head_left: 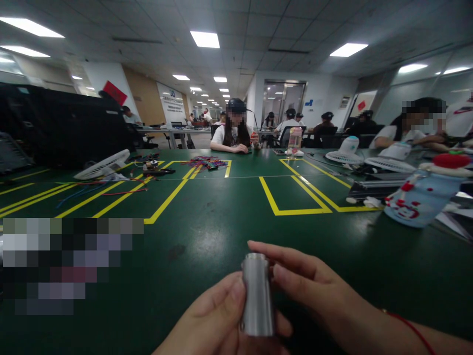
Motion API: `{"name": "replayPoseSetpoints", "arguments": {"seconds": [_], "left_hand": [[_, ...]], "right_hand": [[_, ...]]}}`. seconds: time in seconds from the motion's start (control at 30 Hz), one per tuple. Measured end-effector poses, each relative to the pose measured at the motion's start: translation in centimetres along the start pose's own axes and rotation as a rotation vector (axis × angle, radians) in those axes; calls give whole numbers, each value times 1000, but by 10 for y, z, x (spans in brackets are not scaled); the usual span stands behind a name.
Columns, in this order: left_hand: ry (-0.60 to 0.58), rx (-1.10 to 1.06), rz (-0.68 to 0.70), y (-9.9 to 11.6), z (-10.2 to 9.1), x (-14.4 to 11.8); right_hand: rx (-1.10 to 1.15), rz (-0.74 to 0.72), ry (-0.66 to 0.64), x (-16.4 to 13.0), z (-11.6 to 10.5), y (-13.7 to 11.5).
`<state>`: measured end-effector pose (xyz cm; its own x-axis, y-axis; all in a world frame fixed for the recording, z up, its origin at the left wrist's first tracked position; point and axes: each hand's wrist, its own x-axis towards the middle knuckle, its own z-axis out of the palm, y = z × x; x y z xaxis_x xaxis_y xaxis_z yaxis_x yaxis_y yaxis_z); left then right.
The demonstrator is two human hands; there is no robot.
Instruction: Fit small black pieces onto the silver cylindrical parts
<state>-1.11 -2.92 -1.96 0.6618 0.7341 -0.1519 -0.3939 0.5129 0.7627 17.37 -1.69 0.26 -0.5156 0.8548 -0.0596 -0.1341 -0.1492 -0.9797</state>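
Note:
A brushed silver metal cylinder (257,296), with a narrower rim at its top, stands nearly upright just above the table. My left hand (221,310) is wrapped round it, thumb along its left side and fingertips showing past its lower right. Close by on the right is my right hand (314,278), its index finger stretched out to the cylinder's top rim and its thumb apart from that finger, near the upper side. Whether the thumb touches the metal is hard to tell. A red cord circles the right wrist.
The green table (207,222) carries yellow tape lines. A blue cup (421,197) with a red top stands right, near white fans (345,152). Farther left lie tangled wires (209,163) and another fan (103,165). A person (232,130) sits opposite, by a pink bottle (294,142).

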Motion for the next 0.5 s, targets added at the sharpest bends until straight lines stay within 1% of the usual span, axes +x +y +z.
{"name": "replayPoseSetpoints", "arguments": {"seconds": [0.07,0.13,0.2,0.27,0.3,0.37,0.43,0.5], "left_hand": [[50,193,129,-3,-6,3],[116,431,247,-3,-11,6],[185,674,318,0,-14,7],[243,892,350,3,-16,9],[264,986,348,4,-18,10],[271,1137,337,5,-21,12],[264,1246,329,4,-24,13],[255,1309,327,4,-25,12]], "right_hand": [[-121,-83,-11,-1,-2,-1],[-316,-241,-16,-2,-5,0],[-516,-406,-14,0,-9,2],[-639,-505,-9,3,-13,7],[-676,-525,-4,4,-15,10],[-725,-514,8,8,-19,15],[-746,-496,6,10,-22,21],[-753,-479,-4,11,-24,26]]}}
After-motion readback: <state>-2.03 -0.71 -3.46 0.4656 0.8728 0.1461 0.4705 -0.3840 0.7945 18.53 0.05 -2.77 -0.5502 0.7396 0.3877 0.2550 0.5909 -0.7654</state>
